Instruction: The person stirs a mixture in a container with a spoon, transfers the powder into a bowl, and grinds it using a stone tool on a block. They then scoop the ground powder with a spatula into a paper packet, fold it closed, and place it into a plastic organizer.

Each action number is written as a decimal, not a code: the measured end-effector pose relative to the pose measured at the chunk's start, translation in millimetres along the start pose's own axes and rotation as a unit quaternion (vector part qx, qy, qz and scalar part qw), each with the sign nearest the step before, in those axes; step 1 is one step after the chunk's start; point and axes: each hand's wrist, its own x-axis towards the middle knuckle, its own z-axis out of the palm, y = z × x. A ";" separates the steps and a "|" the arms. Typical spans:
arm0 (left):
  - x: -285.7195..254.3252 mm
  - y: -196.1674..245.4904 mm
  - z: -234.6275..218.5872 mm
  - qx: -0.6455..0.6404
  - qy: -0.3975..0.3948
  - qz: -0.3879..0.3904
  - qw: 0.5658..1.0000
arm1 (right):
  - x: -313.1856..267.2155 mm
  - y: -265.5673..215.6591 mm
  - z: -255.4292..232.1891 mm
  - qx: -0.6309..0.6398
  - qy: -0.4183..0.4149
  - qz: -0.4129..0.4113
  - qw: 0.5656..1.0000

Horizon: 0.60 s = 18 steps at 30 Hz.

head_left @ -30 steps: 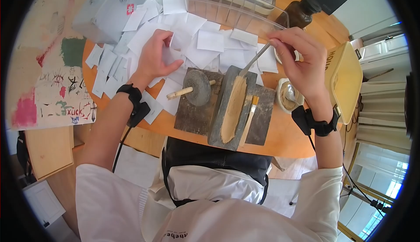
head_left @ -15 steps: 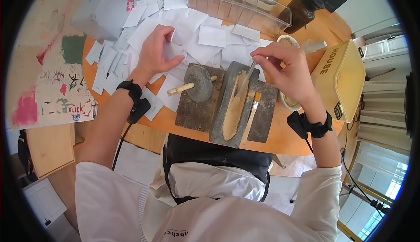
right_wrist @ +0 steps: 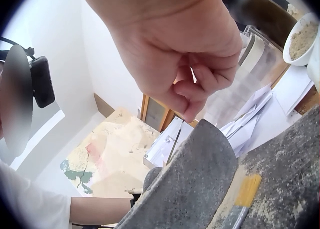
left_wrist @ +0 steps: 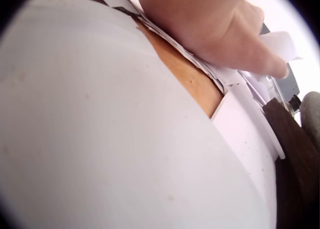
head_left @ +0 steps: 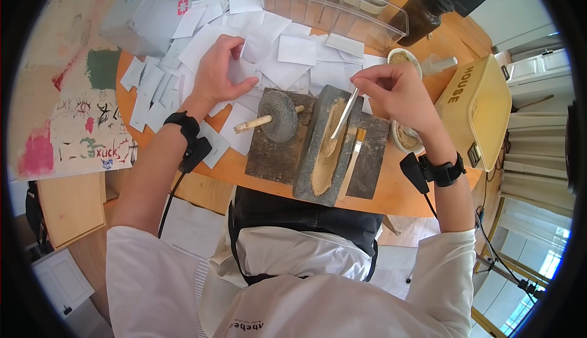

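Note:
In the head view, my right hand pinches the upper end of a thin metal spatula between thumb and fingertips. Its lower end reaches into the tan powder in a long stone trough. The right wrist view shows the pinching fingers above the trough's end, with most of the spatula hidden behind the stone wall. My left hand holds a white paper packet between curled fingers and thumb, over the paper pile. The packet's far side is hidden by the fingers.
A stone wheel with a wooden axle lies left of the trough, and a brush lies right. Bowls of powder stand near a yellow box. Behind are white papers, a clear divided tray and a brown bottle.
My right hand has come left and down, bringing the spatula's tip from the trough's far end toward its middle. The spatula has turned in the fingers. My left hand stays nearly still.

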 end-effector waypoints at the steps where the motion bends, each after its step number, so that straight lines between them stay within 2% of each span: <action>1: 0.1 0.4 -0.4 0.000 -0.002 -0.002 1.000 | 1.3 2.4 -1.9 0.001 0.010 -0.010 1.000; 4: -2.4 -1.4 -1.4 0.006 -0.018 -0.011 1.000 | 4.8 3.0 -7.5 0.000 0.029 -0.053 0.998; 10: -2.5 -2.2 -1.4 0.010 -0.030 -0.015 0.999 | 10.9 4.4 -16.2 0.004 0.054 -0.072 0.996; 18: -0.7 0.2 -1.8 -0.001 -0.024 -0.009 1.000 | 17.5 6.3 -20.6 0.021 0.053 -0.064 0.996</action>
